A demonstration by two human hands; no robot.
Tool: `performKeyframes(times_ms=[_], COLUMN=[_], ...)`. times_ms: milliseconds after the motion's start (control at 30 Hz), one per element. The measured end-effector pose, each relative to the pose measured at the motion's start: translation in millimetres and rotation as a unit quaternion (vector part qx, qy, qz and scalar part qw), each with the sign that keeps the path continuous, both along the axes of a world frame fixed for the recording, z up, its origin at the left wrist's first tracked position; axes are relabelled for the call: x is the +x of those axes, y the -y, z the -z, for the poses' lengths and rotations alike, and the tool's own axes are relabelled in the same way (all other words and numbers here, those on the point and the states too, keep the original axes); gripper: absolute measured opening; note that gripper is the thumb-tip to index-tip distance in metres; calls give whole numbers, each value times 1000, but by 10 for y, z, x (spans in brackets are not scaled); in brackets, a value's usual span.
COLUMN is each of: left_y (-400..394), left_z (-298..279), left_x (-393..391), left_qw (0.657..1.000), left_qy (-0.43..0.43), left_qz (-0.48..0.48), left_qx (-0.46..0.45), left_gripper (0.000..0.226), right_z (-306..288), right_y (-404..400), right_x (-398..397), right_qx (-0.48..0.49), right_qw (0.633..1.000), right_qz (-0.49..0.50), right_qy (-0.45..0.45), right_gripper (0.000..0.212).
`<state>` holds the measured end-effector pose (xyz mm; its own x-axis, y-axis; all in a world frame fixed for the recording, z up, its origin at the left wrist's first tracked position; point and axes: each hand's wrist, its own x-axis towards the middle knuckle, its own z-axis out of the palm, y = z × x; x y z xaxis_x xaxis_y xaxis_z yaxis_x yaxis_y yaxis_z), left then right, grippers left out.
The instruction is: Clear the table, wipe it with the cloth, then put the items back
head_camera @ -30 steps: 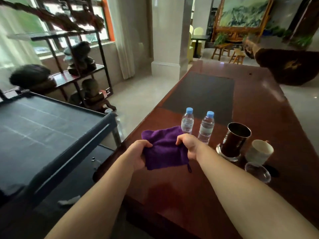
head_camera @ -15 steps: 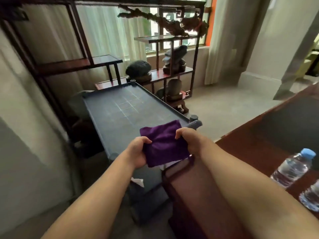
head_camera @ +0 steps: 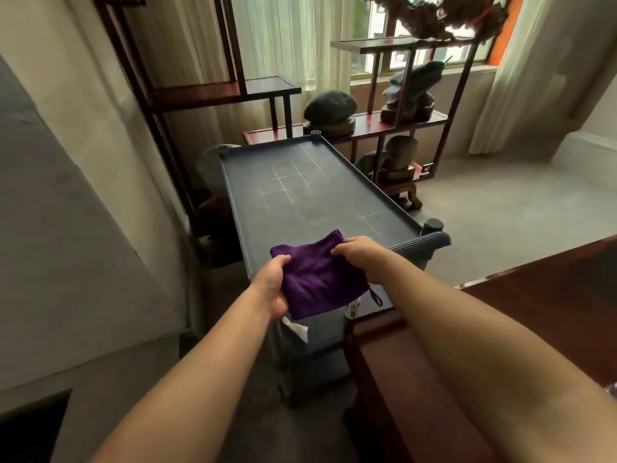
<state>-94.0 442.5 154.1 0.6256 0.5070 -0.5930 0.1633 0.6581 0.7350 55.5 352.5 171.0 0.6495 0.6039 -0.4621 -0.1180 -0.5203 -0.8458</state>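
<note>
Over dark cart tray [head_camera: 300,195], purple cloth [head_camera: 317,275] stretched crosswise, edges pinched by left hand [head_camera: 272,282] and right hand [head_camera: 362,257].

Cloth [head_camera: 319,279] hides the near end of the cart tray [head_camera: 314,202] and the fingers of the left hand [head_camera: 272,282] gripping under it. White item [head_camera: 295,327] below the cloth is mostly covered, can't identify. Tabletop [head_camera: 551,295], right of the cloth, is cut by the right edge. Both forearms run out the bottom edge.
</note>
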Motion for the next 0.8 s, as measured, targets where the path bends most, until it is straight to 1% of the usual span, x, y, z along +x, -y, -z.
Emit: performKeyframes(times_ms=[133,200,233,300,333,367,400,467,500,533,567,633,667,733,800], left_y=[27,17,8,-8,-17,-16,-18,-7,2,10,15,29,37,56,104], left_z=[66,140,172,217,231,228,233,216,185,154,117,70,56,-1,-67], left_x=[101,145,158,158,150,138,129,116,109,106,106,104,112,106,99], left_qw=[996,988,982,967,962,959,956,939,919,888,845,753,714,647,562], left_qy=[-57,-83,-103,-147,-160,-167,-173,-200,-228,-266,-309,-373,-395,-437,-481], left_qz=[-60,-81,-86,-90,-88,-84,-78,-54,-25,15,57,127,152,170,181], left_qx=[43,101,136,190,202,212,224,275,320,374,433,527,558,602,648], left_gripper=[27,27,33,54,64,69,68,50,40,33,32,37,39,42,45], right_z=[100,136,143,157,166,164,178,177,163,163,145,126,129,112,105], right_y=[-26,-30,-24,2,19,40,60,98,114,117,124,137,144,204,291], right_x=[40,34,27,18,22,16,22,13,-3,-14,-32,-56,-52,-54,-30], right_qx=[-16,-46,-64,-80,-81,-82,-81,-97,-113,-124,-136,-148,-150,-141,-138], right_qw=[997,989,982,968,963,958,954,942,935,928,923,914,912,911,905], right_qz=[-27,-38,-40,-39,-40,-41,-45,-73,-88,-99,-107,-114,-115,-110,-98], right_qy=[77,139,175,234,256,271,285,312,324,335,343,359,364,371,390], right_gripper=[25,34,42,61,62,59,51,33,32,35,38,41,42,42,41])
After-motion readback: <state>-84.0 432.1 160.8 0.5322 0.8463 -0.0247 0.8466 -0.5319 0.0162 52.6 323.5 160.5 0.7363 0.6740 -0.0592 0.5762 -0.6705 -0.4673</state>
